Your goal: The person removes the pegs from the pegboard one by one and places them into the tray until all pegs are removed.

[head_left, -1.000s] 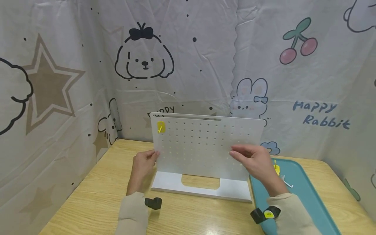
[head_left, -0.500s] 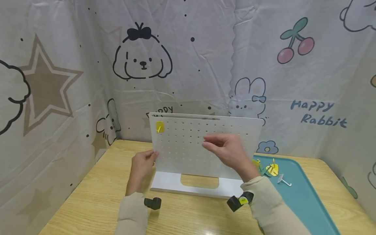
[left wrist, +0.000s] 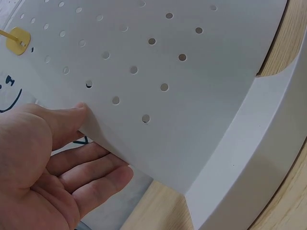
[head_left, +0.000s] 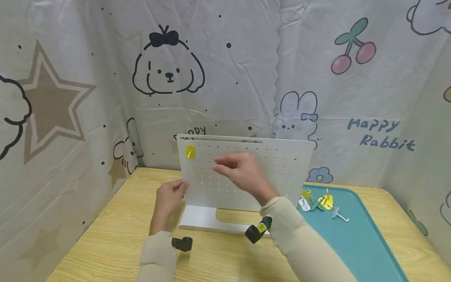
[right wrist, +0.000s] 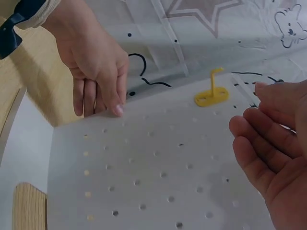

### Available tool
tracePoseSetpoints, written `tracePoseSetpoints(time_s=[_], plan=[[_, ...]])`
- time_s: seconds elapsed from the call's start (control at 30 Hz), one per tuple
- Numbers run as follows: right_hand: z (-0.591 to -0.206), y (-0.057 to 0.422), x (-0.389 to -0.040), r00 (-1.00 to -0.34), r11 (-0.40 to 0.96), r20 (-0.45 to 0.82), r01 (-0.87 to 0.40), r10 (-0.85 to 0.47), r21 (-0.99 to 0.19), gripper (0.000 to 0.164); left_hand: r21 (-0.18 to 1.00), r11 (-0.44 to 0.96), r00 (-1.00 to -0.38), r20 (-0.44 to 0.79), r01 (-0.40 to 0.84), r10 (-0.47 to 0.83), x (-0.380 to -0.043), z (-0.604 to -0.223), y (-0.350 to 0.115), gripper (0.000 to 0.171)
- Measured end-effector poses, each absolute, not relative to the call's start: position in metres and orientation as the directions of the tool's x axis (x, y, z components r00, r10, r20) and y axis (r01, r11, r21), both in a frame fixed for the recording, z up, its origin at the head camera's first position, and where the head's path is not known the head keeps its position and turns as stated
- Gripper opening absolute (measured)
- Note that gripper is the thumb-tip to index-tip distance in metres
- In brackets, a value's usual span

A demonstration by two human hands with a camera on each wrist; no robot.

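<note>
A white pegboard [head_left: 208, 192] stands upright on its flat white base [head_left: 199, 217]. My left hand [head_left: 169, 197] grips its left edge; the left wrist view has the thumb on the front face and the other fingers behind the edge. One yellow hook [head_left: 190, 152] sits at the upper left corner of the board, its peg jutting forward. My right hand [head_left: 243, 172] is in front of the board's upper middle, right of that hook. In the right wrist view the right hand's thumb and fingers are bent and apart, with nothing visible between them.
To the right lies a teal tray [head_left: 356, 239] with several hooks near its far left part: yellow hooks [head_left: 325, 201], a white hook [head_left: 304, 204] and a grey-white hook [head_left: 340, 214] lying on its side. A printed curtain [head_left: 229, 78] hangs behind the wooden table [head_left: 109, 235].
My right hand has moved left across the front of the board, from its right side towards the yellow hook, uncovering the hooks on the tray. My left hand keeps its grip on the edge.
</note>
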State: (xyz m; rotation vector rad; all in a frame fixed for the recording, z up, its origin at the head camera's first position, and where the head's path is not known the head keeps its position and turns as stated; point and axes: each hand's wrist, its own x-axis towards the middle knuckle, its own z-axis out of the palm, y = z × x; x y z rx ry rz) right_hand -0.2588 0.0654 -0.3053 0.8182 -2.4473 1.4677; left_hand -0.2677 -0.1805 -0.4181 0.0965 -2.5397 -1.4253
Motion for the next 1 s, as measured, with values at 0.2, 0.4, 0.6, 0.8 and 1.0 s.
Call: tracePoseSetpoints(time_s=[0.2, 0.4, 0.6, 0.8, 1.0], plan=[[-0.306, 0.045, -0.265, -0.829, 0.341, 0.415, -0.540, -0.376, -0.769, 0.024, 0.845, 0.532, -0.976, 0.152, 0.045, -0.158, -0.268, -0.416, -0.180, 0.037], [-0.307, 0.025, -0.272, -0.825, 0.358, 0.424, -0.550, -0.373, -0.754, 0.024, 0.835, 0.548, -0.975, 0.157, 0.048, -0.155, -0.268, -0.416, -0.181, 0.038], [-0.306, 0.006, -0.277, -0.827, 0.361, 0.440, -0.553, -0.350, -0.751, 0.022, 0.831, 0.553, -0.972, 0.171, 0.056, -0.159, -0.267, -0.418, -0.182, 0.037], [-0.303, -0.008, -0.280, -0.833, 0.369, 0.433, -0.544, -0.345, -0.753, 0.022, 0.831, 0.554, -0.973, 0.169, 0.057, -0.155, -0.268, -0.418, -0.183, 0.037], [-0.303, -0.014, -0.285, -0.819, 0.433, 0.461, -0.573, -0.343, -0.696, 0.017, 0.833, 0.551, -0.974, 0.163, 0.052, -0.155, -0.270, -0.417, -0.182, 0.036]])
